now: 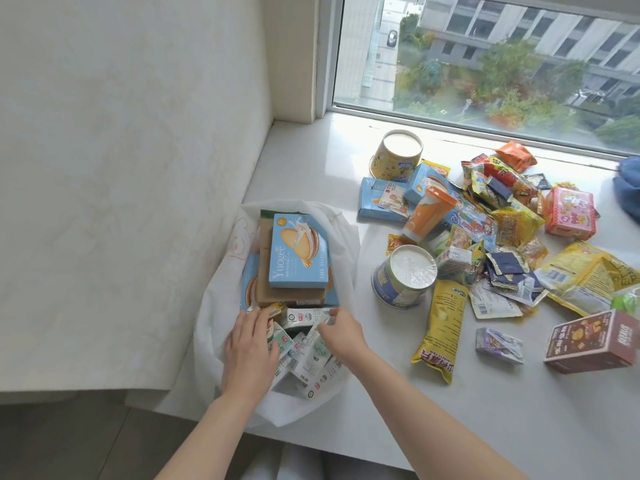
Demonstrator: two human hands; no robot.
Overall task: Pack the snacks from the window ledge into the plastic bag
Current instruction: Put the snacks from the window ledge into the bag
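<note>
A white plastic bag (346,237) lies open on the ledge's left end. Inside it a blue biscuit box (298,251) sits on top of brown and blue boxes, with several white-green milk cartons (311,365) at the near side. My left hand (249,348) rests flat on the cartons in the bag. My right hand (341,329) pinches the end of a carton (304,315) lying across the bag's middle. To the right, a pile of snacks (498,223) covers the white ledge (311,161).
On the ledge lie two foil-topped tubs (403,275) (398,154), an orange cup (429,216), a long yellow chip bag (441,330), a red box (569,213), a brown box (592,341) and a small purple packet (498,344). A window runs along the back; blue cloth (628,188) at right.
</note>
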